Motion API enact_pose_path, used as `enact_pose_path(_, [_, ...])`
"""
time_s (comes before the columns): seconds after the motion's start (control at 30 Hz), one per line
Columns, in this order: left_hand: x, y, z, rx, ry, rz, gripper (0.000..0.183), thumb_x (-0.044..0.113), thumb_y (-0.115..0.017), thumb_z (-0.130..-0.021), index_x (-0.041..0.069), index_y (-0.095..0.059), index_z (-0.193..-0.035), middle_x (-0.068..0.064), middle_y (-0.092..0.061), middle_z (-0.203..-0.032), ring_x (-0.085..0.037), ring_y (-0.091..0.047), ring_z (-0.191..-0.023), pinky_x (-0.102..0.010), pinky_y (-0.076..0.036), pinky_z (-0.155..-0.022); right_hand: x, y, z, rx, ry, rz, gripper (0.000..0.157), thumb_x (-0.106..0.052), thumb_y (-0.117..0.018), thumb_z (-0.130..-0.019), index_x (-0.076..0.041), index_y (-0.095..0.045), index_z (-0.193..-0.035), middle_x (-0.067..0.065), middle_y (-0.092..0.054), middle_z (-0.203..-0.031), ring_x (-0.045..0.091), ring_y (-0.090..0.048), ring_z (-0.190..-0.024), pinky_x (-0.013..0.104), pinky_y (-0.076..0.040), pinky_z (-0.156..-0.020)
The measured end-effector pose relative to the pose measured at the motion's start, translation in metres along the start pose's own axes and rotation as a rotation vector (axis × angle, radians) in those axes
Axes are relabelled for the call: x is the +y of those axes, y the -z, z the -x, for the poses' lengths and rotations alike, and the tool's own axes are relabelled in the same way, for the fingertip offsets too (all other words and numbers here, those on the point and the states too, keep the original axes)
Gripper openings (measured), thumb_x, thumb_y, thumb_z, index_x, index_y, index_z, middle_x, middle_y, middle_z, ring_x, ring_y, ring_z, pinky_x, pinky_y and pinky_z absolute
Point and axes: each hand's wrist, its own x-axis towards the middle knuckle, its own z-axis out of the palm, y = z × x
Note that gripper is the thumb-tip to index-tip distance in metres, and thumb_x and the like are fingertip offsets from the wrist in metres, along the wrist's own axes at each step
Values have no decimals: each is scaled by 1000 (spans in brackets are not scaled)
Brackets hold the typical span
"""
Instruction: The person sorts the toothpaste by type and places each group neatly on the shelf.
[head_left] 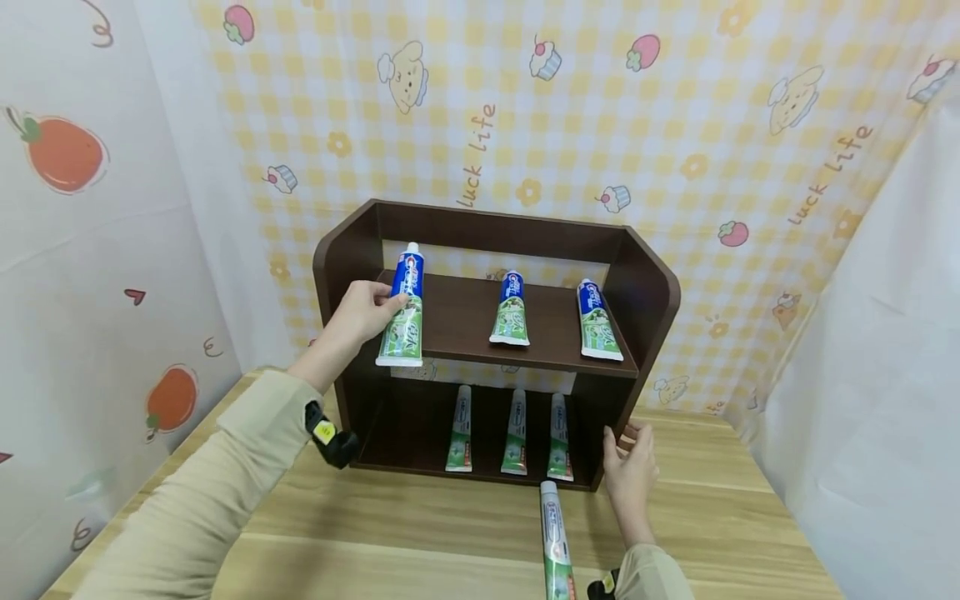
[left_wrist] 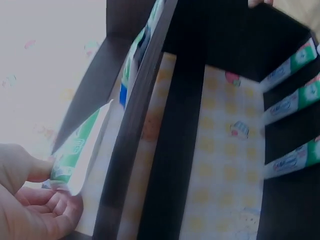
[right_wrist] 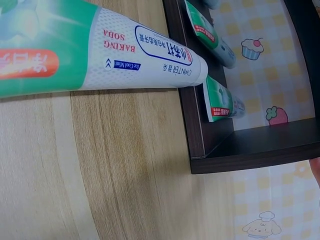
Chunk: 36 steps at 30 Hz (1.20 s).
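My left hand (head_left: 367, 310) pinches a blue-and-green toothpaste tube (head_left: 405, 321) between thumb and fingers, at the left end of the rack's upper shelf (head_left: 457, 321). The tube's cap points up and back; its flat crimped end faces forward, over the shelf's front edge. In the left wrist view the thumb lies against the green part of the tube. Low on the right, my right hand (head_left: 630, 471) grips the side panel (head_left: 651, 333) of the dark brown rack, thumb at its front edge and fingers on the outside.
Two more blue-and-green tubes (head_left: 511, 308) (head_left: 597, 321) lie on the upper shelf. Three grey-and-green tubes (head_left: 515, 433) lie on the lower shelf. Another baking soda toothpaste tube (right_wrist: 125, 55) is in front, cap end at the rack's lower edge. A patterned cloth (head_left: 480, 100) hangs behind.
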Motion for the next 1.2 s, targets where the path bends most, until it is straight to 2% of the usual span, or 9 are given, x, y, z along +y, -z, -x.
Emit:
enact_pose_path(0.17, [1, 2, -20, 18, 85, -100, 45, 25, -49, -94, -9, -48, -124, -24, -53, -115, -25, -55, -92, -35, -50, -84, 1, -2, 4, -12, -14, -4, 25, -5, -63, -83, 5, -48, -101, 22, -58, -93, 37, -65, -73, 26, -55, -56])
enact_pose_path(0.27, [-1, 1, -28, 33, 136, -187, 43, 27, -52, -92, -7, -52, -118, -22, -55, -111, -23, -56, -88, -31, -50, -77, 1, -2, 7, -13, -27, -9, 25, -5, -63, -83, 5, -48, -101, 21, -58, -93, 36, -64, -74, 17, -52, -57])
enact_pose_path(0.37, [-3, 0, -33, 44, 143, -239, 41, 29, -55, -91, -7, -55, -112, -20, -57, -105, -20, -55, -81, -27, -48, -68, 1, -1, 10, -8, -28, -18, 24, -4, -63, -83, 5, -48, -101, 21, -58, -93, 36, -64, -74, 2, -43, -57])
enact_pose_path(0.5, [0, -5, -32, 76, 63, -301, 39, 28, -57, -89, -7, -59, -105, -19, -61, -97, -20, -56, -75, -27, -47, -62, 1, 1, 9, 2, -24, -27, 25, -3, -62, -83, 6, -48, -101, 23, -57, -93, 37, -63, -73, -4, -37, -57])
enact_pose_path(0.7, [-3, -13, -28, 179, -198, -392, 45, 24, -59, -89, -9, -43, -114, -24, -54, -100, -33, -57, -88, -40, -48, -73, 1, 3, 6, 6, -41, -3, 25, -5, -62, -83, 5, -49, -102, 22, -58, -94, 36, -64, -74, 3, -44, -56])
enact_pose_path(0.8, [-13, -13, -28, 229, -303, -362, 45, 20, -62, -87, -6, -39, -115, -23, -49, -103, -34, -52, -92, -43, -46, -77, 3, 3, 6, -4, -40, -1, 25, -5, -62, -83, 5, -49, -102, 22, -58, -94, 36, -64, -74, 5, -46, -56])
enact_pose_path(1.0, [-20, -9, -17, 221, -326, -228, 40, 19, -63, -86, -4, -45, -114, -19, -49, -109, -31, -49, -99, -42, -44, -88, 4, 0, 8, -23, -55, -10, 26, -6, -62, -84, 5, -48, -103, 21, -57, -96, 36, -64, -76, -1, -40, -58])
enact_pose_path(1.1, [-19, -7, -8, 208, -338, -195, 39, 20, -63, -86, -4, -46, -113, -19, -51, -108, -30, -51, -99, -42, -45, -89, 2, 0, 6, -17, -51, -7, 27, -7, -62, -84, 4, -49, -104, 21, -58, -96, 35, -65, -76, 6, -46, -57])
enact_pose_path(1.2, [-21, -7, 4, 219, -372, -169, 38, 19, -64, -85, -4, -47, -112, -19, -53, -106, -29, -51, -97, -41, -46, -86, 0, -1, 2, -12, -44, -3, 27, -7, -63, -84, 4, -49, -104, 21, -59, -95, 36, -65, -75, 21, -54, -58])
